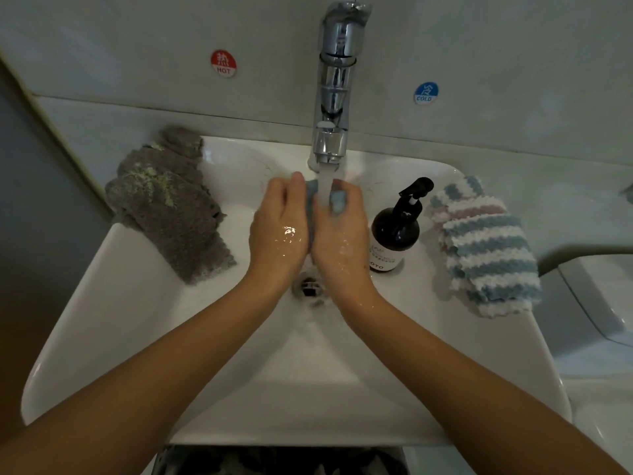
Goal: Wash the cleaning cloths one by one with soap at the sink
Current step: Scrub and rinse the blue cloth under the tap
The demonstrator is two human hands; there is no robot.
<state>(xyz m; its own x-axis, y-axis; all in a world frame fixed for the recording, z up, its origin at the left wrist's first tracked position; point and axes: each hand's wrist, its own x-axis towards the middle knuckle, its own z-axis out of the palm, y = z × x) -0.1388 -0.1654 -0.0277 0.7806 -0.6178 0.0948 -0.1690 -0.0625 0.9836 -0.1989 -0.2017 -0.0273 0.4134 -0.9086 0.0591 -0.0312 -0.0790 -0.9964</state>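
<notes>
2 hands: left hand [277, 231], right hand [339, 234] grip 1 blue cloth [337, 200] | 2 grey cloths [164, 197] | 1 soap bottle [394, 238]

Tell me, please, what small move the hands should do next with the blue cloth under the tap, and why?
Probably keep rubbing the blue cloth between the left hand and right hand under the running water, then wring it. Both hands grip it in the stream, and the grey cloths on the sink rim seem soiled, likely waiting their turn.
</notes>
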